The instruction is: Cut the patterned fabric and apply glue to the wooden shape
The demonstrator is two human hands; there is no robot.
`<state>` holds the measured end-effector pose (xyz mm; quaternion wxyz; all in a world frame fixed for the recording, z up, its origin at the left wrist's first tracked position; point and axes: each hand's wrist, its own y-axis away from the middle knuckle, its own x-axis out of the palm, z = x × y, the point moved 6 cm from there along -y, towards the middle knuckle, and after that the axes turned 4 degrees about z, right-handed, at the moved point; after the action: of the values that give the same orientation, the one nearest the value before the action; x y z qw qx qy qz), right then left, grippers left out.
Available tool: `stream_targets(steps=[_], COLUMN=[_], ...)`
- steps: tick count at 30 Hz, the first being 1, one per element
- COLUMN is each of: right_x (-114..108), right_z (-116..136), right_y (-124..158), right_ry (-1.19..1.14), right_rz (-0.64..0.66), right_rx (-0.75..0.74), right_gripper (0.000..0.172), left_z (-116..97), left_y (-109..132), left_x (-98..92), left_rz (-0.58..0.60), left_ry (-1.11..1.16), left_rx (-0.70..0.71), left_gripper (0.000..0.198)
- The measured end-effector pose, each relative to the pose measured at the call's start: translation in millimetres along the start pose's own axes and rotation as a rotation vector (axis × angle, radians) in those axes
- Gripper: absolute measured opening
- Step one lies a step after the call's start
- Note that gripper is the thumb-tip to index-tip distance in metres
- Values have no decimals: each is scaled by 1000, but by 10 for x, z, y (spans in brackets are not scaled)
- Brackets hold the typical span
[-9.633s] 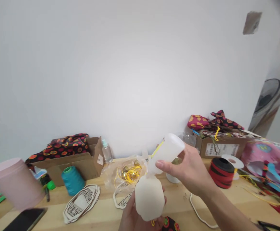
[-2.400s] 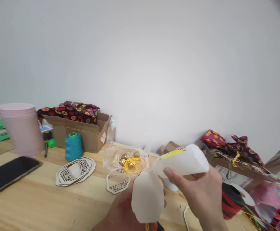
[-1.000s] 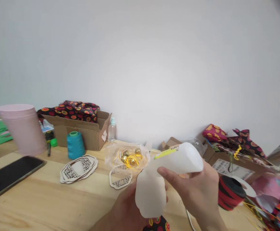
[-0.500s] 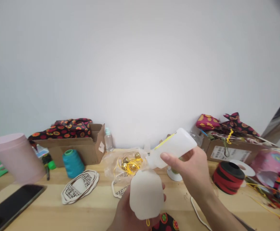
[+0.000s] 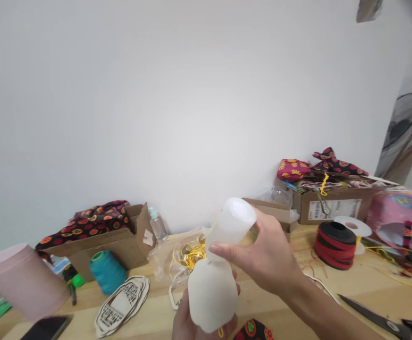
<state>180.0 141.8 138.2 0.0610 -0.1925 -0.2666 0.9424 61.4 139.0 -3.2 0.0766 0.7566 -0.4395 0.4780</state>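
Observation:
My left hand [image 5: 182, 315] grips a flat cream-coloured piece [image 5: 213, 297] with a wavy outline, its plain face turned up. A small yellow loop [image 5: 221, 332] shows at its lower edge. Wrapped around a white plastic squeeze bottle [image 5: 231, 225] is my right hand [image 5: 267, 252]. The bottle is tipped with its base up and its narrow end at the piece's upper edge; whether they touch is hard to tell. Black patterned fabric [image 5: 253, 330] lies below, beside the piece. Behind it are brass bells with yellow cord [image 5: 193, 255] on a clear plastic bag [image 5: 159, 262].
To the left stand a teal thread cone [image 5: 107, 272], stacked cut-out wooden frames [image 5: 122, 304], a pink container [image 5: 23, 281] and a phone [image 5: 46, 328]. On the right are a red-and-black ribbon spool [image 5: 335, 245], scissors [image 5: 372, 315] and a cardboard box [image 5: 361, 208] of fabric.
The bottle has come left and tilted more steeply, its narrow end now at the piece's upper edge. My left hand keeps hold of the piece. The camera view has tilted.

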Motion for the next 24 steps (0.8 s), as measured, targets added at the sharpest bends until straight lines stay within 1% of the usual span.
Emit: stream_targets(steps=[4,8,10,13,15,20,24], right_x=[-15,18,47,70,68,37,27], right_z=[23,8,0,-18,-26,-33,-8], right_y=[-2,-5,1,15,23,21,20], right_ry=[22,7,-4,0,14,50,15], right_rz=[-31,-19,-6,-5,-10,-24,-41], right_rx=[-34,-30,-31,-28,-31,-18,-31], right_gripper=[26,25,26,26,26,26,26], left_z=[0,12,15,21,25,28,36], left_y=[7,17,22,18,9,-17,-20], left_x=[-9,-29,-47,-48,-40,-23,8], left_rz=[-16,-24,-11,44,66,30,67], left_ry=[-28,-6,-1,11,19,62,94], left_rx=[-2,-11,1,37,58,74,65], left_gripper=[37,35,35,37,34,29,31])
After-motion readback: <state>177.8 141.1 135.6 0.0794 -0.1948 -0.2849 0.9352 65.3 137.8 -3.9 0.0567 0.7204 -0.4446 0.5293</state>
